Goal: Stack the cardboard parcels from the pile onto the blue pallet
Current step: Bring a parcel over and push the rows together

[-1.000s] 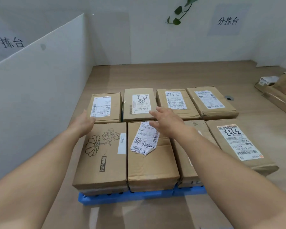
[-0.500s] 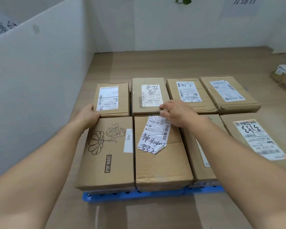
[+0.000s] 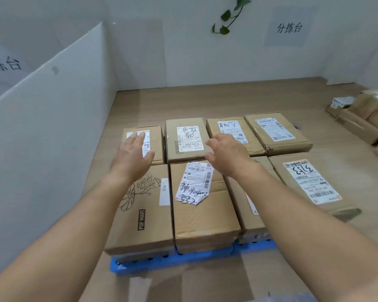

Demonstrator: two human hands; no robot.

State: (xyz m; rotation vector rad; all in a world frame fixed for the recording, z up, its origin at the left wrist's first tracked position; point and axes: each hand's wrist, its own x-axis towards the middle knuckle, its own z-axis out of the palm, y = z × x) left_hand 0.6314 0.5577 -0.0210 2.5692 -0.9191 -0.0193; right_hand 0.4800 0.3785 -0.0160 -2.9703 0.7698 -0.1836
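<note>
Several cardboard parcels lie flat in two rows on the blue pallet (image 3: 172, 261), whose front edge shows below them. In the near row are a POP MART parcel (image 3: 144, 216), a parcel with a crumpled label (image 3: 202, 205) and a parcel marked 3153 (image 3: 308, 182). My left hand (image 3: 132, 154) hovers open over the far-left parcel (image 3: 154, 138). My right hand (image 3: 227, 153) hovers open above the seam between the far-row parcel with a handwritten label (image 3: 187, 138) and the one to its right (image 3: 229, 127). Neither hand holds anything.
A white partition (image 3: 44, 127) runs close along the pallet's left side. White walls with a paper sign (image 3: 289, 28) and a plant sprig (image 3: 229, 16) close the back. The pile of further parcels (image 3: 362, 114) lies on the wooden floor at the far right.
Both hands have lifted off the parcels' edges and opened. They now hover a little farther forward over the far row. The view has tilted up again.
</note>
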